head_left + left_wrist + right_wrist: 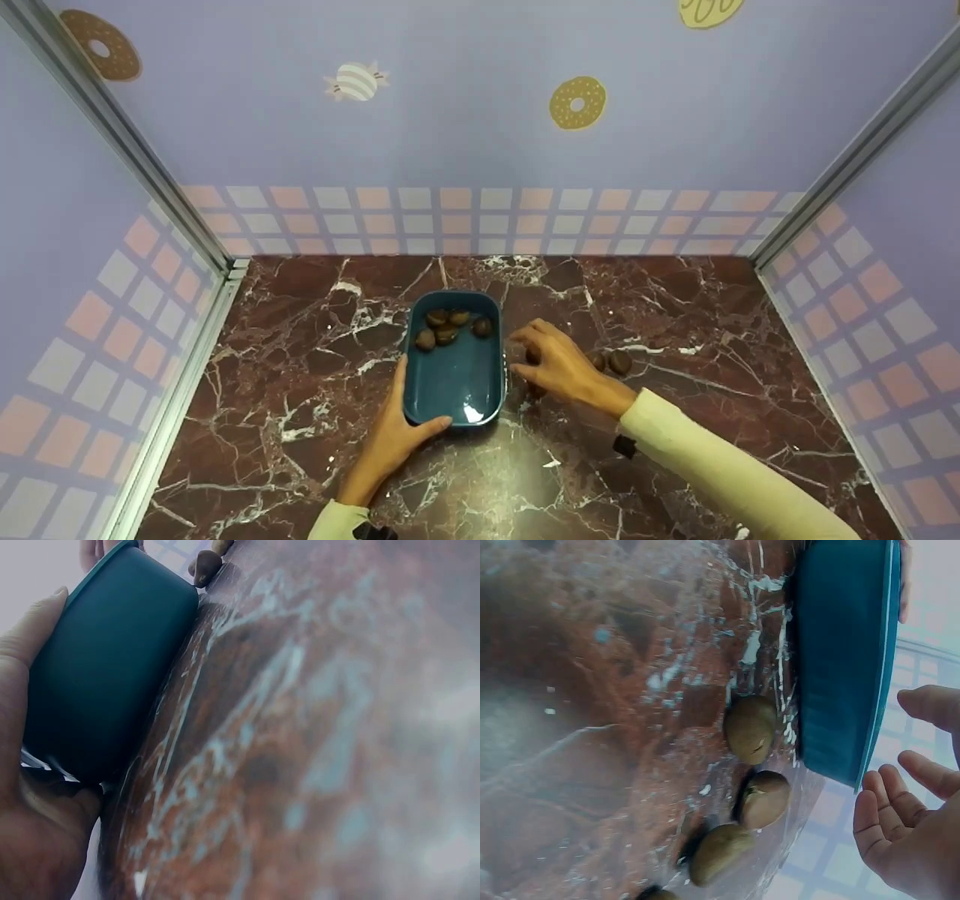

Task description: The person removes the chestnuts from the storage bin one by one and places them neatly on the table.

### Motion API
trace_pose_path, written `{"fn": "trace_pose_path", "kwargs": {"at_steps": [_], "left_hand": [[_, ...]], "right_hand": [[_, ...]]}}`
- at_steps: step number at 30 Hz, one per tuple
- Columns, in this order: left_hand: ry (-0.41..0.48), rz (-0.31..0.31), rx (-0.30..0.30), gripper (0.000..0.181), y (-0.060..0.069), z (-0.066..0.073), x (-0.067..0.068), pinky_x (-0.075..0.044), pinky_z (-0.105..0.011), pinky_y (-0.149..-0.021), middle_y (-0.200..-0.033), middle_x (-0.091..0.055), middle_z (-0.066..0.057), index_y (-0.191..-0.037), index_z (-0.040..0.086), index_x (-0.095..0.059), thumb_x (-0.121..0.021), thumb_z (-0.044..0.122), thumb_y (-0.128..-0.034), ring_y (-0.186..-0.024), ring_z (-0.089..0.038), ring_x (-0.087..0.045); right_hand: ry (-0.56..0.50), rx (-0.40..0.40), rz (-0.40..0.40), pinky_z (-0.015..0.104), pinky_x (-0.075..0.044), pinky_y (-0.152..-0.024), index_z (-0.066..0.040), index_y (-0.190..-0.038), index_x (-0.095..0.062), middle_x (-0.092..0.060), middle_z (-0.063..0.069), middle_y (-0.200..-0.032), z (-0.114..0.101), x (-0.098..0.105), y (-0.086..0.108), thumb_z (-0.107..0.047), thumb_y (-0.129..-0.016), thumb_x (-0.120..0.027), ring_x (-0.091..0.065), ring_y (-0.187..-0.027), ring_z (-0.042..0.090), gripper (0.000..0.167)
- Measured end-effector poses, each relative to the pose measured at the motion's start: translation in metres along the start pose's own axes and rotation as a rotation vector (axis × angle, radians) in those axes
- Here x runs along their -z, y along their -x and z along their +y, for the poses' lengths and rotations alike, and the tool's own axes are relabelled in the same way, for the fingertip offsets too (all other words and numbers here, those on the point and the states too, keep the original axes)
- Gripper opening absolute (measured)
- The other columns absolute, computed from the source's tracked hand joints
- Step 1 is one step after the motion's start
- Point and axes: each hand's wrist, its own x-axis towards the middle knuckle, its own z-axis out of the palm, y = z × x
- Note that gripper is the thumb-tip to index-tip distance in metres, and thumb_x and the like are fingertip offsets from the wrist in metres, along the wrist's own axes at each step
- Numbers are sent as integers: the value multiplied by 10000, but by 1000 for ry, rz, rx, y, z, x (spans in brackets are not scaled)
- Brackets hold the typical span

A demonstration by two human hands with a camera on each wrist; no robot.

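Observation:
A teal rectangular dish (pixel 454 382) stands on the table, with several brown chestnuts (pixel 447 334) gathered in its far half. My left hand (pixel 396 431) grips its near left corner, fingers along the left side and thumb at the near rim. Just right of the dish is my right hand (pixel 564 367), its fingers loosely bent and apart; the right wrist view shows nothing between them. Several loose chestnuts (pixel 751 729) lie on the table beside the dish, partly hidden by the right hand in the head view. Two of them, including one chestnut (pixel 620 363), show behind that hand.
The table (pixel 300 450) has a dark red, white-veined marble surface that reflects light near the front. A lilac back wall (pixel 465 135) with checks and printed sweets rises behind it, and side panels stand left and right in metal frames.

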Motion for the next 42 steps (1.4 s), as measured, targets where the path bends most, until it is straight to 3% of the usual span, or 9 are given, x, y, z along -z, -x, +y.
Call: {"fn": "trace_pose_path", "kwargs": {"at_steps": [8,15,21,32,42], "left_hand": [[24,-3,4,1315,1,-1,0,-267,-661,-1279,-1809,-223,-200,-1787,138,-117,-995,348,-830,-1639,-429,-274],[27,-16,-10,1318,-1,-1,2,-230,-654,-1296,-1821,-179,-196,-1787,132,-95,-986,358,-843,-1651,-430,-239],[44,-16,-6,1319,0,0,2,-241,-651,-1290,-1817,-196,-195,-1789,140,-94,-989,351,-843,-1641,-428,-267],[61,-26,3,1311,0,0,3,-285,-664,-1268,-1817,-202,-188,-1793,166,-79,-981,325,-854,-1639,-427,-279],[25,-23,-6,1312,0,0,1,-260,-663,-1285,-1821,-185,-183,-1793,168,-92,-985,344,-848,-1647,-425,-258]], "right_hand": [[-25,7,-37,461,-627,-917,0,-1318,-739,-675,136,-1193,-7,-10,-18,-156,-928,-901,-718,-1071,357,450],[-3,34,-51,452,-606,-902,-4,-1328,-738,-673,145,-1198,-12,-17,-33,-177,-939,-892,-662,-1058,300,453],[-18,53,-50,489,-580,-999,5,-1297,-748,-690,157,-1223,-20,-26,-46,-167,-936,-895,-664,-1141,322,426],[-35,9,-119,483,-573,-1009,-17,-1355,-731,-663,142,-1253,-31,-41,-63,-191,-974,-871,-632,-1165,308,442],[-97,-34,-122,516,-568,-1024,33,-1334,-730,-678,193,-1258,-28,-55,-84,-130,-952,-884,-657,-1157,367,443]]}}
